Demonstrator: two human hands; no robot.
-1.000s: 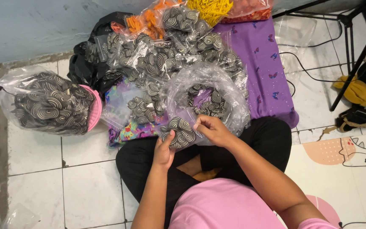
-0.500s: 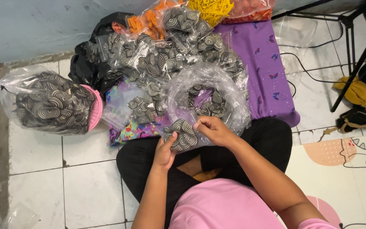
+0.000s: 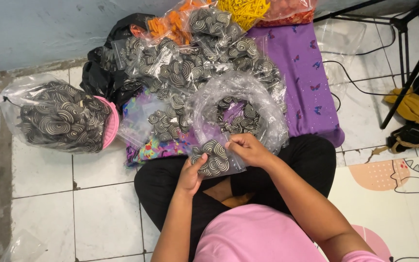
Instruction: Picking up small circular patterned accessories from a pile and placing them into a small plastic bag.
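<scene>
**Small packet of swirl pieces held over the lap**

Where the tiled floor (image 3: 49, 194) lies bare at left, we see a big clear bag (image 3: 59, 121) of swirl pieces. Our left hand (image 3: 190, 174) and right hand (image 3: 248, 148) both pinch the small clear packet (image 3: 214, 157), its long axis tilted up to the right. Black-and-cream swirls fill it. A heap of packets (image 3: 195, 63) crowds the floor's far edge.

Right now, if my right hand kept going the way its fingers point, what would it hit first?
Probably the small clear plastic packet of black-and-cream swirl pieces; the right hand already pinches its top edge, pointing toward the left hand gripping the other side.
</scene>
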